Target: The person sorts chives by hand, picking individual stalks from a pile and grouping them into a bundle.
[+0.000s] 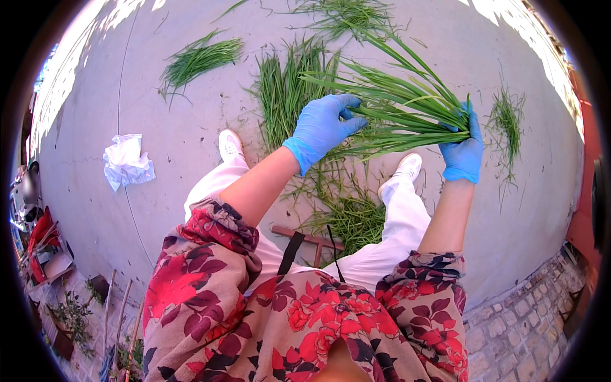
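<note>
A fanned bunch of long, flat green leaves, apparently garlic chives (407, 102), is held up in front of me, tips toward the far left. My right hand (463, 153), in a blue glove, is closed around the base of the bunch. On the bunch's left side is my left hand (324, 127), also gloved in blue. Its thumb and fingers are pinched together at the outer leaves; exactly how many it grips is hidden. Below and behind the hands, a large pile of chives (280, 89) lies on the concrete.
A small bundle (207, 60) lies far left, another heap (347, 16) farther off, and loose blades (507, 121) at right. Trimmings (356, 219) lie between my feet, beside a brown frame (312, 239). Crumpled white plastic (128, 160) rests on the concrete floor (83, 210) at left.
</note>
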### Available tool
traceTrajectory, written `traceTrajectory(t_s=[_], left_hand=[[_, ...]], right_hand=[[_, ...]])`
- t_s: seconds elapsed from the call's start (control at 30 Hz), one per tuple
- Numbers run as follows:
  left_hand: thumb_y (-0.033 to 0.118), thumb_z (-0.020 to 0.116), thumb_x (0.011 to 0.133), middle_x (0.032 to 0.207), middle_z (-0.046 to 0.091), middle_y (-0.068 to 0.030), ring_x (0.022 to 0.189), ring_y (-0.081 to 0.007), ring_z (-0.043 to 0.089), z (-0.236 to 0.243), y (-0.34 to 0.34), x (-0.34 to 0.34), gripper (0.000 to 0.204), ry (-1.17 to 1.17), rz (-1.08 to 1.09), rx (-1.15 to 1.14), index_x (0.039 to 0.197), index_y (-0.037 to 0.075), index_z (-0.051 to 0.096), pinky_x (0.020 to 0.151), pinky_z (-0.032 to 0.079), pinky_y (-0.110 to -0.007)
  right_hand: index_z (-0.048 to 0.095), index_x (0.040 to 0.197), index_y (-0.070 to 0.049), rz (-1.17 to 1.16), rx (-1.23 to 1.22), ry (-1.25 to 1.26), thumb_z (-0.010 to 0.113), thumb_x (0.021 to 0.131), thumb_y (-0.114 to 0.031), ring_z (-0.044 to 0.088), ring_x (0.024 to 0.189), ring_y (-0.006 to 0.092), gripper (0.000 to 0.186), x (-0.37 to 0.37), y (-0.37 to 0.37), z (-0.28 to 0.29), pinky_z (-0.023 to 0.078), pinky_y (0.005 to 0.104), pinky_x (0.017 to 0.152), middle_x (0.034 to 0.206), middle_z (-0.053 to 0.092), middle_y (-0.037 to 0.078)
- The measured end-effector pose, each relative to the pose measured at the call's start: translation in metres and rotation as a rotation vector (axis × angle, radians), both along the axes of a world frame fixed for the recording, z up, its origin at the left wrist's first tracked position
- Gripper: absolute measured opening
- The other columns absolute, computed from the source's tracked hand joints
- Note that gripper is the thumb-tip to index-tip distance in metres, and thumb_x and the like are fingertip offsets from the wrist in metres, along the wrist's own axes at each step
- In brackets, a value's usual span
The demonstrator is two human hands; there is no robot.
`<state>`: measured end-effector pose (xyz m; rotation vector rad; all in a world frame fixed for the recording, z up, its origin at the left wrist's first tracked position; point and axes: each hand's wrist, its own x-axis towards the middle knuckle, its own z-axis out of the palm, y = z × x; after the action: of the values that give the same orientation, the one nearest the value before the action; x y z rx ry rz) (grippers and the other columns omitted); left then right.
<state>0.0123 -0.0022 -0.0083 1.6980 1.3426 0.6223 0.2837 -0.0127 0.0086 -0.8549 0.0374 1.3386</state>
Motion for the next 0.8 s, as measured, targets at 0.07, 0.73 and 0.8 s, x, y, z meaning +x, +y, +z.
traceTrajectory(t_s=[0.07, 0.73, 0.8], left_hand=[[0.022, 0.072, 0.073, 0.083, 0.065, -0.0133, 0.069, -0.0154, 0.061, -0.001, 0.000, -0.001, 0.038, -0.016, 0.024, -0.013, 0.104, 0.002, 0.063, 0.068, 0.049, -0.027], [0.016, 0.058, 0.085, 0.078, 0.066, -0.0035, 0.069, -0.0086, 0.059, -0.003, 0.014, -0.017, 0.016, -0.450, 0.296, -0.364, 0.090, 0.002, 0.064, 0.060, 0.046, -0.024], [0.015, 0.056, 0.087, 0.083, 0.066, -0.0029, 0.072, -0.0069, 0.058, -0.011, 0.019, -0.028, 0.017, -0.581, 0.340, -0.330, 0.094, 0.001, 0.062, 0.062, 0.045, -0.023]], right_hand=[[0.058, 0.109, -0.005, -0.034, -0.047, -0.037, 0.046, 0.091, -0.022, 0.048, 0.061, 0.0156, 0.027, -0.006, 0.002, 0.003, 0.042, 0.0287, 0.056, 0.089, 0.062, 0.007], [0.056, 0.115, -0.011, -0.233, -0.116, -0.192, 0.045, 0.093, -0.030, 0.055, 0.093, 0.0208, 0.031, 0.039, 0.000, -0.001, 0.046, 0.0382, 0.081, 0.107, 0.059, 0.006], [0.058, 0.112, -0.008, -0.267, -0.064, -0.280, 0.045, 0.093, -0.029, 0.057, 0.091, 0.0207, 0.031, 0.045, -0.004, 0.000, 0.047, 0.0376, 0.081, 0.102, 0.061, 0.008]])
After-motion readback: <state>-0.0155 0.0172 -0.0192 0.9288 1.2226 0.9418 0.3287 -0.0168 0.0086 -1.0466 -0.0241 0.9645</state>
